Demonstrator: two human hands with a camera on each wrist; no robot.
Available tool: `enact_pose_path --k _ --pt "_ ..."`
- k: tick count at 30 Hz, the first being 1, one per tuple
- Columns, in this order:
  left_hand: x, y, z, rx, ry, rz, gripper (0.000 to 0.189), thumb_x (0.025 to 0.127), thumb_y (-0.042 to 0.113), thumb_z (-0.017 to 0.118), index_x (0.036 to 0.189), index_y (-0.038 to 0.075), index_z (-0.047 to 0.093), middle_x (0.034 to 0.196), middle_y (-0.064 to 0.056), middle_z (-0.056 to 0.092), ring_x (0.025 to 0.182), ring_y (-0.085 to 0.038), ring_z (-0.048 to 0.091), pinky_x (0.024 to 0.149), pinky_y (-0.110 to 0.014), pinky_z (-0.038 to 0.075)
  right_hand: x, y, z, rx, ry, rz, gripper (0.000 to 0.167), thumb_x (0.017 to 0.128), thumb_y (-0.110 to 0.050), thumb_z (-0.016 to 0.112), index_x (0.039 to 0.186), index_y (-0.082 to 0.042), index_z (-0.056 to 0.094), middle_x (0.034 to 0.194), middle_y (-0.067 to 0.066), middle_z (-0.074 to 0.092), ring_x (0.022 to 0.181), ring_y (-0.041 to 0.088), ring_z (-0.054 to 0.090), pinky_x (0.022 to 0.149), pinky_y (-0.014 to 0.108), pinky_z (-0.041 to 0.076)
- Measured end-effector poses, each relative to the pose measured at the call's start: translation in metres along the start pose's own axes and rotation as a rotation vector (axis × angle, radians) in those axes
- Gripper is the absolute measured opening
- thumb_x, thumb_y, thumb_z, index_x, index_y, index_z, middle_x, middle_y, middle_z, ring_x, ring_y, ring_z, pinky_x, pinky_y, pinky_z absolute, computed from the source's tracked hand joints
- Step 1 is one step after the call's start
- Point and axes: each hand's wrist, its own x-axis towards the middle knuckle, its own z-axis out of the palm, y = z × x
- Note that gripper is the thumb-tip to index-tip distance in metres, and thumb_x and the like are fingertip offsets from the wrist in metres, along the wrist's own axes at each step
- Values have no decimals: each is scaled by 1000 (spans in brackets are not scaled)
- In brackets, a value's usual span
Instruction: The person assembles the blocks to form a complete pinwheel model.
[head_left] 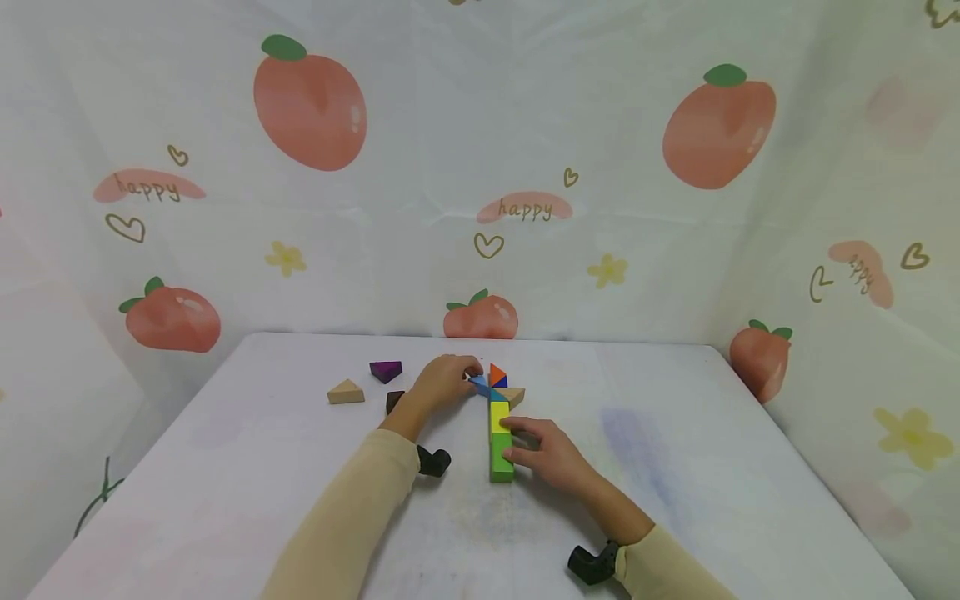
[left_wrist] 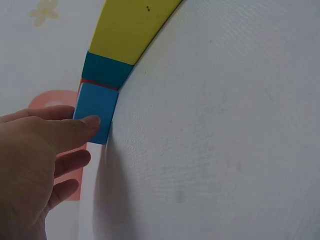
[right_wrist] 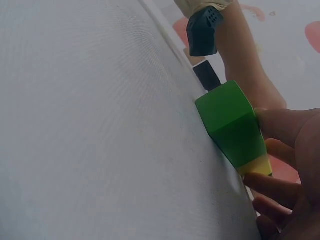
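My left hand (head_left: 442, 382) pinches a light-blue triangular block (left_wrist: 94, 102) between thumb and fingers. In the left wrist view that block stands against a teal block (left_wrist: 106, 70), beside the yellow block (left_wrist: 132, 27). In the head view, an orange triangle (head_left: 497, 375), a dark-blue piece (head_left: 501, 384) and a natural-wood triangle (head_left: 516, 395) sit around the row's far end. My right hand (head_left: 555, 458) touches the right side of the row, thumb at the green block (right_wrist: 232, 117) and a finger at the yellow one.
Left of the row lie a purple block (head_left: 386, 372), a natural-wood triangle (head_left: 346, 392) and a dark-brown block (head_left: 393, 401) partly behind the left wrist. Both wrists carry black devices (head_left: 433, 462). A peach-printed curtain (head_left: 600, 217) hangs behind the white table (head_left: 262, 467).
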Motion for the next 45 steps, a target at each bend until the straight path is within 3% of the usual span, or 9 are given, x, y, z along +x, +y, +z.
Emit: enact_pose_path --k 13,21,28,45 --pt "-2 3 5 -164 49 -27 20 90 5 69 108 15 69 101 1 64 89 -16 57 86 -31 51 1 1 1 -10 -1 -23 45 91 -26 70 132 -11 61 131 5 60 127 30 49 105 56 34" --pt "-1 1 10 -213 78 -41 25 89 4 70 112 14 67 108 1 65 91 -16 57 87 -31 50 0 0 0 -3 2 -6 45 90 -26 71 132 -11 61 131 5 60 127 29 48 105 56 33" --pt "0 2 13 -264 89 -70 20 88 2 69 105 13 69 102 1 65 91 -18 57 88 -32 51 0 0 0 0 8 -6 45 90 -25 72 131 -11 61 131 5 60 127 29 48 106 56 33" --pt "-1 6 16 -313 105 -91 22 88 4 70 109 11 68 101 0 66 88 -17 58 84 -31 51 0 -2 0 -20 15 7 45 90 -25 72 132 -14 62 130 3 61 127 30 46 105 56 32"
